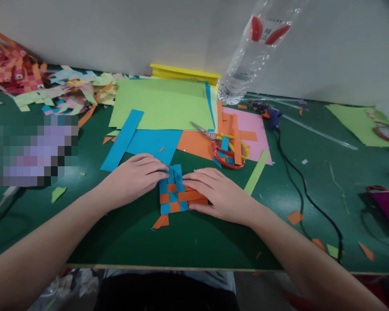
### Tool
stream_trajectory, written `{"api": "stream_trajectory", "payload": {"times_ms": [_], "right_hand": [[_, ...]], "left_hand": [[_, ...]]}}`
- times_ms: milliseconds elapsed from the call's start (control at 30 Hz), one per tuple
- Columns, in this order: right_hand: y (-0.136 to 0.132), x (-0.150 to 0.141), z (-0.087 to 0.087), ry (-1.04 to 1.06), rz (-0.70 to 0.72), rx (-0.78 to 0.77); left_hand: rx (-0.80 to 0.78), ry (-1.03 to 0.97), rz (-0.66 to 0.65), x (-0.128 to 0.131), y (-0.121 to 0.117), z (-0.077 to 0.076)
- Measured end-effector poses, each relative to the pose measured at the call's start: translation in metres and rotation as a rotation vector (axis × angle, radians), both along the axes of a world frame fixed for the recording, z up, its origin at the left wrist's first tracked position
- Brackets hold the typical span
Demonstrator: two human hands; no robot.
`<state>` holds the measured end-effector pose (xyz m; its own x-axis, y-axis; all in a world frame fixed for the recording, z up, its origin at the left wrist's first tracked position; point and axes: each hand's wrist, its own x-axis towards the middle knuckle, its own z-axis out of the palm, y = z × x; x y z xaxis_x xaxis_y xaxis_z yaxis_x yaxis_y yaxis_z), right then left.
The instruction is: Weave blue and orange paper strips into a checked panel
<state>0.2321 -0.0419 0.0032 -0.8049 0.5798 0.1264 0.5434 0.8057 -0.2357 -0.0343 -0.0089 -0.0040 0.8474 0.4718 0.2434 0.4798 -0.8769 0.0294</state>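
A small woven piece of blue and orange paper strips lies on the green table between my hands, in a checkerboard pattern. My left hand has its fingers bent together, with the tips at the weave's upper left corner, on the blue strips. From the right, my right hand holds the weave's side, fingers over the loose orange strip ends and thumb below them. An orange paper tail sticks out at the lower left corner. The palm and some fingertips are hidden.
Behind lie green paper sheets, a blue strip and red-yellow scissors. A plastic bottle leans on the wall. At right are a glue gun and its black cable; at left, a blurred phone and woven paper pieces.
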Motion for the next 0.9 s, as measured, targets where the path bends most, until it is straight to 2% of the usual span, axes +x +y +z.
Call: {"api": "stream_trajectory", "payload": {"times_ms": [700, 900], "right_hand": [[0.001, 0.001, 0.001, 0.023, -0.002, -0.040], [0.001, 0.003, 0.003, 0.054, 0.008, -0.021]], "left_hand": [[-0.074, -0.013, 0.025, 0.001, -0.002, 0.001], [-0.069, -0.071, 0.014, 0.005, -0.010, 0.008]]}}
